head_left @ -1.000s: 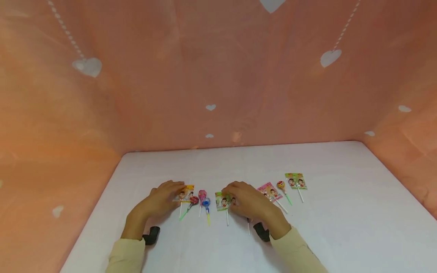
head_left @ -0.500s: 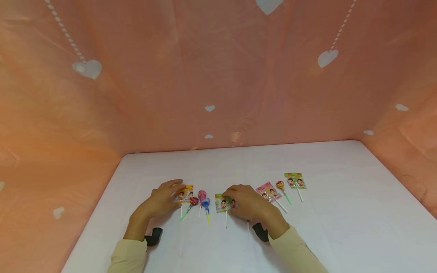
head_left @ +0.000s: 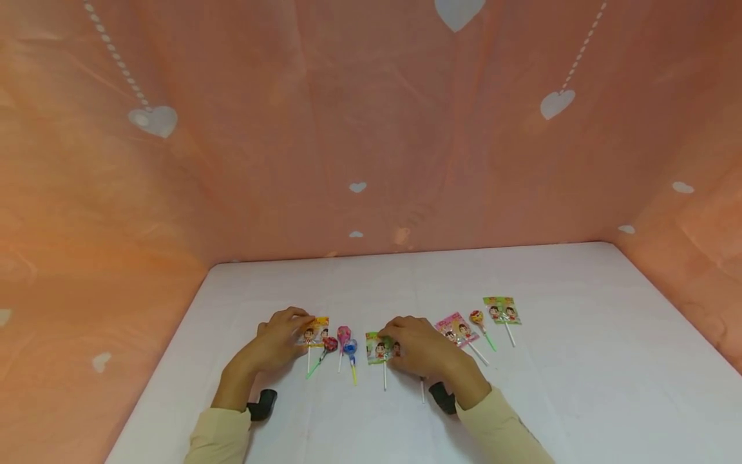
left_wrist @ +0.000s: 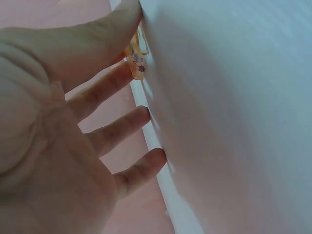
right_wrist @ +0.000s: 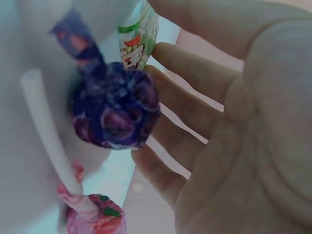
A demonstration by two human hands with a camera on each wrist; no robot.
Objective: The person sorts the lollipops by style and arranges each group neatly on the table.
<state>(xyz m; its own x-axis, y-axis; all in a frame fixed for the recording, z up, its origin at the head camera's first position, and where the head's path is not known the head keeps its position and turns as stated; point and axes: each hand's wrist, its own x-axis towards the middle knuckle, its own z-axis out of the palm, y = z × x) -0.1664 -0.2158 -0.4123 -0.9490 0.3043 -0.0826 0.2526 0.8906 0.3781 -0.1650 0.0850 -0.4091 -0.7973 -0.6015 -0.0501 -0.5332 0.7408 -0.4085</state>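
Head view: both hands on a white tabletop (head_left: 580, 335), wrapped lollipops lying in a loose row.
Left hand (head_left: 272, 345): thumb and forefinger pinch the orange packet (head_left: 317, 334); left wrist view has the other fingers spread, tips at the tabletop.
Right hand (head_left: 420, 348): thumb and forefinger hold the green packet (head_left: 378, 348), white stick toward the person; remaining fingers loosely bent.
Between hands: dark red lollipop (head_left: 330, 344) on a green stick, just beside the orange packet; then pink lollipop (head_left: 344, 334) and blue lollipop (head_left: 350, 348), close together.
Under right palm: purple lollipop (right_wrist: 117, 109) and pinkish-red lollipop (right_wrist: 100, 217), seen from the right wrist.
Right of right hand: pink packet (head_left: 456, 330), yellow-and-red lollipop (head_left: 476, 316), far green packet (head_left: 502, 310).
Backdrop: orange cloth (head_left: 261, 142), pale hearts.
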